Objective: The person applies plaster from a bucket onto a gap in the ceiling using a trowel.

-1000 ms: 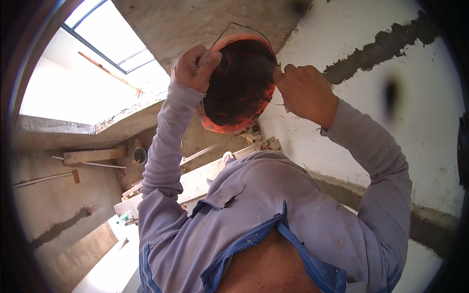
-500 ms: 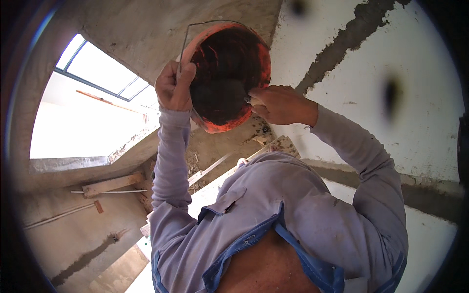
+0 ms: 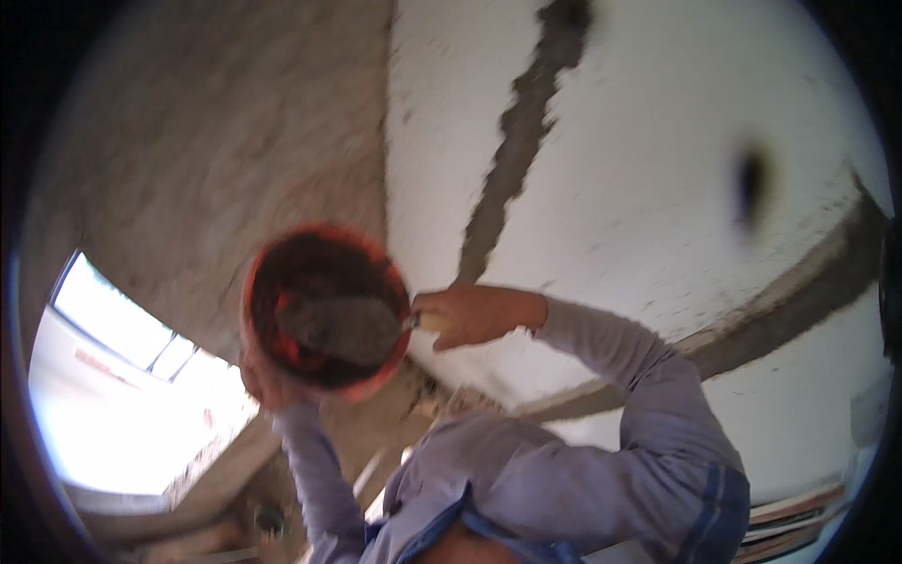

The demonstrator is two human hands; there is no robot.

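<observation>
My left hand [image 3: 261, 381] grips the lower left side of an orange bucket [image 3: 362, 381], which is tilted so that its dark inside faces me. My right hand [image 3: 474, 315], at the bucket's right, is closed on the pale handle of a trowel [image 3: 343, 329], whose grey blade, apparently carrying mortar, lies across the mouth of the bucket or inside it; I cannot tell exactly how deep. The left fingers are partly hidden behind the bucket.
A white wall [image 3: 648, 169] with dark mortar strips [image 3: 507, 169] rises on the right beside a bare grey wall surface [image 3: 188, 141]. A bright window opening [image 3: 122, 395] is at the lower left. Stacked boards [image 3: 789, 517] show at the lower right.
The bucket and both hands have moved down and left in the picture as the view shifted toward the white wall. The trowel's handle and grey blade now show clearly.
</observation>
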